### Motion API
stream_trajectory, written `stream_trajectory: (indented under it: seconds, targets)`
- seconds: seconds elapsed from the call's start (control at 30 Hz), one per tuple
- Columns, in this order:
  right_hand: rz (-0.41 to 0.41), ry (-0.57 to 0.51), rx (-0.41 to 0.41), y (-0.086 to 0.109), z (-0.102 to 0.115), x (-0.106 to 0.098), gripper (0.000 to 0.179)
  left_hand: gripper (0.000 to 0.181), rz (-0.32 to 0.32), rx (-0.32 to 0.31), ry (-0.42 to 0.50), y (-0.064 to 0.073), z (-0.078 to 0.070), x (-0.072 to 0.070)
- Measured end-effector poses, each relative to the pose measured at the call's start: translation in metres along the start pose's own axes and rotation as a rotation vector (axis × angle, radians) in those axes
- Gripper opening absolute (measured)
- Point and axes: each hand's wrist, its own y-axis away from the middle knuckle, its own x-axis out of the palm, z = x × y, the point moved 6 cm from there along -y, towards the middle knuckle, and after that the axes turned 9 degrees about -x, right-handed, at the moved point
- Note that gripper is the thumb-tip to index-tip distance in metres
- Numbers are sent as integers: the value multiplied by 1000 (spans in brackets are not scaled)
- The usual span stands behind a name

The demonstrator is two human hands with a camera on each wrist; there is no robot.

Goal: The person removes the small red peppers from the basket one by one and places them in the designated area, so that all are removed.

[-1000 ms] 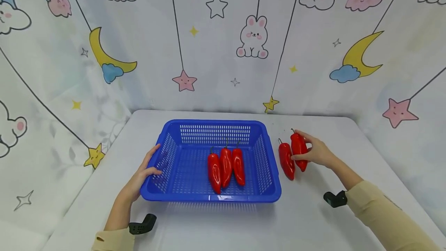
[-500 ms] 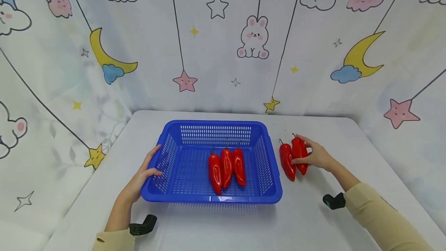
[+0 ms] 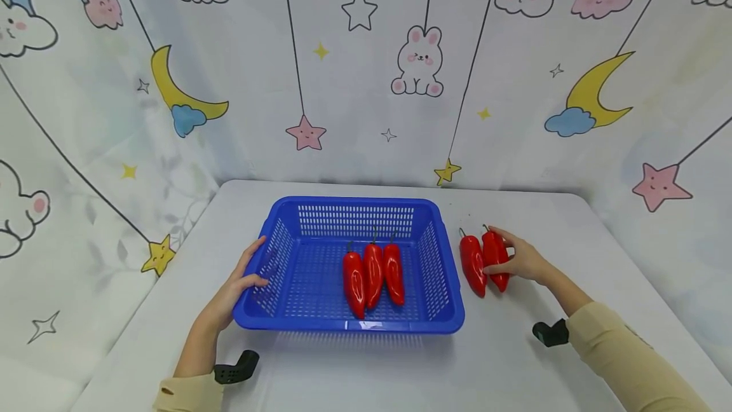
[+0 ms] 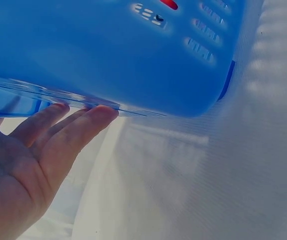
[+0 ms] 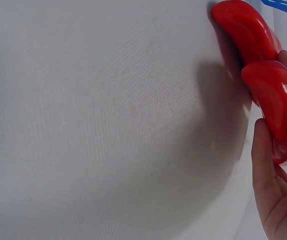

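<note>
A blue plastic basket (image 3: 349, 325) stands on the table, with three glossy red chili peppers (image 3: 354, 285) lying in its right half. My left hand (image 3: 225, 297) holds the basket's left rim, thumb over the edge; its fingers also show against the blue side in the left wrist view. To the right of the basket, my right hand (image 3: 523, 259) pinches a red chili pepper (image 3: 495, 252) between thumb and fingers. Close beside that one, another red chili pepper (image 3: 471, 266) lies on the table. The right wrist view shows the pinched pepper (image 5: 273, 95) overlapping its neighbour (image 5: 246, 27).
The white-covered table (image 3: 354, 374) reaches back to a patterned cloth backdrop (image 3: 366, 107) with moons, stars and rabbits. Black devices sit at the left wrist (image 3: 237, 367) and right wrist (image 3: 551, 332).
The right hand has come slightly toward the person with its pepper, which now sits lower beside the other pepper. The left hand and basket look the same.
</note>
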Motion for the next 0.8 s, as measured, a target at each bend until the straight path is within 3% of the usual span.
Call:
stream_trajectory:
  seconds: [0.4, 0.8]
  targets:
    - [39, -21, 38, -1, -13, 3, 104, 77, 6, -1, 9, 1, -3, 3]
    - [59, -51, 17, -2, -11, 5, 103, 75, 4, 0, 27, 2, -1, 2]
